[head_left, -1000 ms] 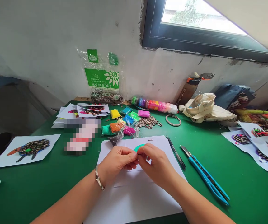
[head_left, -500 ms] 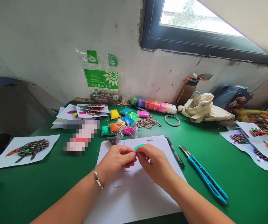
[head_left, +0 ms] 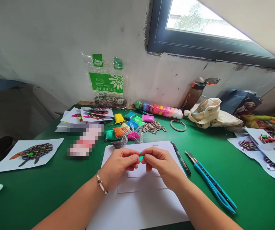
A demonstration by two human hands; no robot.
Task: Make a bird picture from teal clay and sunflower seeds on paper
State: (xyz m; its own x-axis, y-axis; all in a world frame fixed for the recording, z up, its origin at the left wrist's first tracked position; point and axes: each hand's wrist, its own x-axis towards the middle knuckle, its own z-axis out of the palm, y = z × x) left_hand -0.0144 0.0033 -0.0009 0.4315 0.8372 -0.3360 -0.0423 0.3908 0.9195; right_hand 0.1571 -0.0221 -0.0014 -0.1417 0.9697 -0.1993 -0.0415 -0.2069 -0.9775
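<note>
Between my two hands is a small piece of green modelling clay [head_left: 141, 158], pinched and mostly covered by the fingertips. My left hand [head_left: 121, 163], with a silver bangle at the wrist, is closed with thumb and forefinger on the clay's left side. Facing it, my right hand [head_left: 162, 163] is closed on the right side. Both are held above white sheets of paper [head_left: 137, 207] stacked on the green table. Just beyond the fingers lie colourful clay packets [head_left: 120, 131] and loose sunflower seeds [head_left: 154, 126].
Right of the paper lie a pen [head_left: 181, 159] and a blue utility knife [head_left: 212, 183], blade out. A tape ring [head_left: 178, 125], cloth bag [head_left: 206, 113] and bottle [head_left: 193, 95] stand farther back. Seed pictures [head_left: 35, 153] lie left and right. A seed bag [head_left: 108, 84] leans against the wall.
My right hand's fingers have shifted from over the green clay to its right side, so the clay now shows as a small piece between both hands' fingertips.
</note>
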